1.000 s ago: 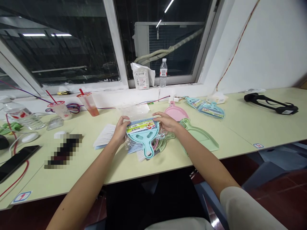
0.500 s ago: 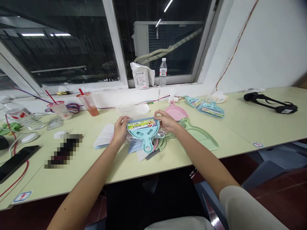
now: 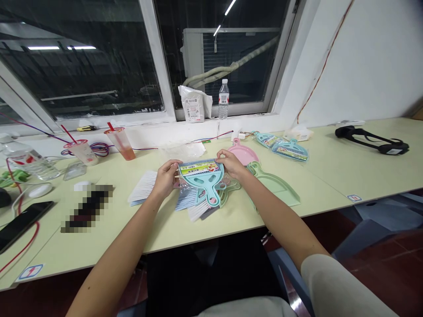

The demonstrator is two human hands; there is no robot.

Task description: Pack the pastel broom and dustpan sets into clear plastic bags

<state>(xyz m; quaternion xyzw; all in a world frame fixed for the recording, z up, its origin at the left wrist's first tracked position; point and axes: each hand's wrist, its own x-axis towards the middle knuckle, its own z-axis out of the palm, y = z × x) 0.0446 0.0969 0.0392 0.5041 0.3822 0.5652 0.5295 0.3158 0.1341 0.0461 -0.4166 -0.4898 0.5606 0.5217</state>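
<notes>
A blue dustpan set point(image 3: 205, 179) in clear wrapping, with a yellow-green label, is held up above the table between my two hands. My left hand point(image 3: 166, 178) pinches its left upper corner, and my right hand point(image 3: 230, 163) grips the right upper corner. Its handle points toward me. Beneath and beside it lie brushes, among them a white-bristled brush point(image 3: 142, 187) at the left and blue bristles point(image 3: 185, 199). A green dustpan point(image 3: 276, 187) lies right of my right hand, with a pink dustpan point(image 3: 243, 153) behind it.
Two wrapped blue sets point(image 3: 290, 151) lie at the back right, near black headgear point(image 3: 372, 140). Drink cups point(image 3: 121, 144), cables, a large bottle point(image 3: 31, 160) and a phone point(image 3: 24, 222) are at the left. A water bottle point(image 3: 224, 100) stands on the window sill.
The wrapped blue dustpan set has shifted slightly to the right and tilted, its handle swinging right. Both hands have moved slightly with it and keep their hold.
</notes>
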